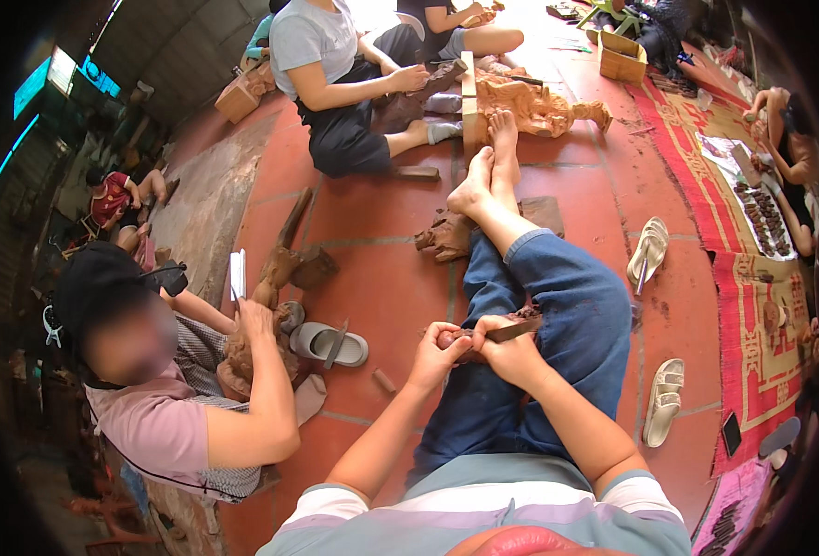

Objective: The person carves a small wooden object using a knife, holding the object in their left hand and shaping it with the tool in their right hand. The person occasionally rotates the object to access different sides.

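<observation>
My left hand [434, 355] is closed around a small reddish-brown wooden piece [463, 345], held over my lap. Right beside it, my right hand [511, 356] grips a narrow tool [519, 330] whose flat, dark, blade-like part sticks out to the right. Its other end is hidden in my fingers, so I cannot tell whether it is a knife or a chisel. The two hands nearly touch at the wood. Dark shavings or crumbs [527, 313] lie on my blue jeans [571, 371] just beyond the tool.
A co-worker [164, 408] sits close on the left with a carving. Ahead, a large orange-brown carving [530, 104] lies near my bare feet. Sandals [664, 400], a grey slipper [330, 344] and wood chunks [446, 236] lie on red tiles. Patterned mats [761, 306] run along the right.
</observation>
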The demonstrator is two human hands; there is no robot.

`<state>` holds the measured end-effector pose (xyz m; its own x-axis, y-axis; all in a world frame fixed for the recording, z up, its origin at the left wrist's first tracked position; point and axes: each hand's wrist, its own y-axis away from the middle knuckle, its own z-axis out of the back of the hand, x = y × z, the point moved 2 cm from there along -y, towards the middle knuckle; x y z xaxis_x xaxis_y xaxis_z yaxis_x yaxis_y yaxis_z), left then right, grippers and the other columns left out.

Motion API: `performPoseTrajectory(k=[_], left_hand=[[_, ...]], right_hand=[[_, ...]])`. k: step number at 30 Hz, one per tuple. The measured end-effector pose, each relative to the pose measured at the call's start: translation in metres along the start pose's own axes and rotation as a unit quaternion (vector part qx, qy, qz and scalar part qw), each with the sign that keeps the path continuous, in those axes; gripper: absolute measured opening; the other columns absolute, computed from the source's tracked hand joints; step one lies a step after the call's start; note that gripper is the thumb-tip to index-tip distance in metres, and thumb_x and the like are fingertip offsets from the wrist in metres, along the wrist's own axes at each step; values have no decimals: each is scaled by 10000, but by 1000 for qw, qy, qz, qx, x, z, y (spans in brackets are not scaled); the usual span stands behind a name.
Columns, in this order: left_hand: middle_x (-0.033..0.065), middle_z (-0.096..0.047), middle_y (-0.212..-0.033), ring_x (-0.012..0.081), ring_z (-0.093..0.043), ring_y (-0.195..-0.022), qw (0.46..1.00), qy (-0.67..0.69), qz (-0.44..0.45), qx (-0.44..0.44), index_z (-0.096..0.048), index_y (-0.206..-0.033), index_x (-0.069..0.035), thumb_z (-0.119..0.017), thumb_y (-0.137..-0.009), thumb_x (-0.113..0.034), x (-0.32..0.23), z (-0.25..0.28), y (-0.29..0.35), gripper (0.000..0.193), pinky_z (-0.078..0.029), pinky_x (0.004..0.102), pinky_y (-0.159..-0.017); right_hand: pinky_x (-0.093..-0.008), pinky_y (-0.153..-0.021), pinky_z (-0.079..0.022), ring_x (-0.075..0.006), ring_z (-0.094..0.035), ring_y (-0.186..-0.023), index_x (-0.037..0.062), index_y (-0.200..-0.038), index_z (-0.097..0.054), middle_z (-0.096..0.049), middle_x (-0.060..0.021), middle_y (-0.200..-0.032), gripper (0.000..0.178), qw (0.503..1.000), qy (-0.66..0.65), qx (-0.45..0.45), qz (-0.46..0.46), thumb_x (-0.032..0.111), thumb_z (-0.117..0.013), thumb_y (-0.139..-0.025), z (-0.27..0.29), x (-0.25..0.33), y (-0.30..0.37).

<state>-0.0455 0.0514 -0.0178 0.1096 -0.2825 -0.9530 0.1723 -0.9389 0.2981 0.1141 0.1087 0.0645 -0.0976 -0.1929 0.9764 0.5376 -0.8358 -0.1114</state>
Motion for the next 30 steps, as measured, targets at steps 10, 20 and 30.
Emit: performPoseTrajectory(k=[10,20,30], left_hand=[[45,-585,-1039,117,-570,-946,999,-19,30,29,-526,-1152,-65,-721,-863,-320,-27,-2,8,432,-497,271,-783],[40,-597,-1041,112,-598,-934,997,-18,36,63,-511,-1172,-71,-714,-873,-305,-20,3,-2,431,-534,274,-765],[73,-608,-1096,159,-607,-996,995,-6,41,91,-504,-1194,-74,-694,-867,-420,-23,9,5,513,-533,320,-789]], right_hand=[[-382,-580,-462,-286,-612,-640,-3,-747,-588,-598,-167,-660,72,1000,2,15,-23,31,-538,-785,2,-15,-4],[-399,-584,-470,-331,-618,-671,6,-749,-590,-614,-187,-701,67,999,34,28,0,34,-556,-799,2,-11,-9],[-315,-583,-462,-179,-590,-643,53,-759,-595,-611,-83,-682,120,993,-46,73,-76,145,-630,-829,-6,-33,-11]])
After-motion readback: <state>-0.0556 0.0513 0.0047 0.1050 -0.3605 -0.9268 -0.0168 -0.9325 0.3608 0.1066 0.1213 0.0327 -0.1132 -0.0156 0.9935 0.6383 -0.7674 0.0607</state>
